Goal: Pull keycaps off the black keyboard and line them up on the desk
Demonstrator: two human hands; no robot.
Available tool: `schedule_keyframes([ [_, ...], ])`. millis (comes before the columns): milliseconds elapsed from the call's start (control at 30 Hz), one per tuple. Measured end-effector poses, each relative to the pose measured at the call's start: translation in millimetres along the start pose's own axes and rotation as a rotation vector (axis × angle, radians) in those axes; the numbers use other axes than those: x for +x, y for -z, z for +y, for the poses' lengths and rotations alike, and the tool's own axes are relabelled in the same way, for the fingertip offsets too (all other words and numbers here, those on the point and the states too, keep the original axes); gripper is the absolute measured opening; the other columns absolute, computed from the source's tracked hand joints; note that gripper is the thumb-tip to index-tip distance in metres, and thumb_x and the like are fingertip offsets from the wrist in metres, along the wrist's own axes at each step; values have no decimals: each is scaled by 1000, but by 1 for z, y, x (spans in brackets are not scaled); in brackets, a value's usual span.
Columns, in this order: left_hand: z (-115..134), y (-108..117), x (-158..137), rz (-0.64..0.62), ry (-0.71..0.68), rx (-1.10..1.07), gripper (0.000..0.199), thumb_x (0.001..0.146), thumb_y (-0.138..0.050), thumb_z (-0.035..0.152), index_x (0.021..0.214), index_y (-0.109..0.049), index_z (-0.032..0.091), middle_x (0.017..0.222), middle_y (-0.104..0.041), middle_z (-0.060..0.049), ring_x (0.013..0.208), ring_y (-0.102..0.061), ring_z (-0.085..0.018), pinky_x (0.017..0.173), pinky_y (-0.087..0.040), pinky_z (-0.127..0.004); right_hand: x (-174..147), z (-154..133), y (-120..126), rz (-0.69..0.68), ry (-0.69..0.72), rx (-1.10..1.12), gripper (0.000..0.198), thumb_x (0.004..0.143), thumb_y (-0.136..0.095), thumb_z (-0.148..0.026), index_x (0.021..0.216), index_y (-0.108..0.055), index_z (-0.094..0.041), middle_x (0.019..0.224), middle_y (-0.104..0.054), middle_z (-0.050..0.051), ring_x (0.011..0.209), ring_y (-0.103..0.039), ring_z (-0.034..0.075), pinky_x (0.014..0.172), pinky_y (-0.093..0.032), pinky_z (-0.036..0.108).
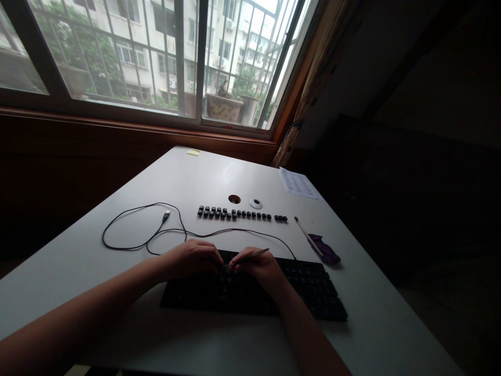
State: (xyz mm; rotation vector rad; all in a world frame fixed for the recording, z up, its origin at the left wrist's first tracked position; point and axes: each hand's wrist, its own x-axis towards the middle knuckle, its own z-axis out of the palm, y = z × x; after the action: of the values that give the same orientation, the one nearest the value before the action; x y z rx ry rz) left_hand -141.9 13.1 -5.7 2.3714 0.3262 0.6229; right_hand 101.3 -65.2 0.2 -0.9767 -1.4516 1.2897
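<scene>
A black keyboard (313,292) lies on the white table in front of me, and part of its upper left area shows gaps with keycaps off. My right hand (256,266) is closed around a slim, tweezers-like tool (256,254), its tip pointing left and down at the upper keys. Close beside that tip, my left hand (198,257) rests over the keyboard's upper left with fingers curled and pinched together. Whatever is between the left fingertips is too small and dark to make out. Both hands cover many of the keys.
Removed black keycaps (235,214) stand in rows behind the keyboard. A looped USB cable (129,245) lies at left. A brush (307,235) rests by a purple cloth (326,250) at right. Beyond are a table hole (234,199), its round cover (255,204) and printed paper (299,184).
</scene>
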Motion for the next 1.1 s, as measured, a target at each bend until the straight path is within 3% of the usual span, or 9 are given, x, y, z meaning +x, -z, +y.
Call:
schedule_keyframes([
  [500,-3,7,2,40,42,-249,16,90,-66,27,101,-67,15,101,-73,-8,91,-69,-18,82,-54,-27,1,1,-1,13,20,-49,12,73,-83,-25,84,-80,-22,80,-74,3,75,-70,19,72,-57,31],
  [667,-1,7,2,124,111,-354,17,89,-68,26,100,-65,14,101,-70,-10,92,-67,-19,83,-55,-31,0,-1,-1,16,49,-87,10,77,-79,-27,86,-78,-22,82,-73,3,79,-69,20,75,-56,33],
  [867,0,8,2,270,180,-535,17,90,-66,23,102,-62,12,104,-66,-10,99,-65,-20,90,-54,-35,-3,-1,1,209,60,-89,12,88,-68,-32,87,-67,-20,84,-70,2,79,-65,17,77,-52,31],
  [1000,-6,8,1,310,180,-638,18,89,-68,22,102,-61,13,103,-65,-9,101,-66,-21,93,-53,-38,-2,0,1,331,102,14,11,93,-57,-31,89,-60,-21,84,-71,2,84,-67,19,83,-52,35],
  [1100,-7,7,0,329,179,-665,18,89,-69,22,102,-61,13,103,-63,-9,100,-65,-21,93,-53,-38,-1,2,1,379,116,107,7,93,-53,-27,90,-57,-22,81,-69,0,80,-68,19,79,-54,36],
])
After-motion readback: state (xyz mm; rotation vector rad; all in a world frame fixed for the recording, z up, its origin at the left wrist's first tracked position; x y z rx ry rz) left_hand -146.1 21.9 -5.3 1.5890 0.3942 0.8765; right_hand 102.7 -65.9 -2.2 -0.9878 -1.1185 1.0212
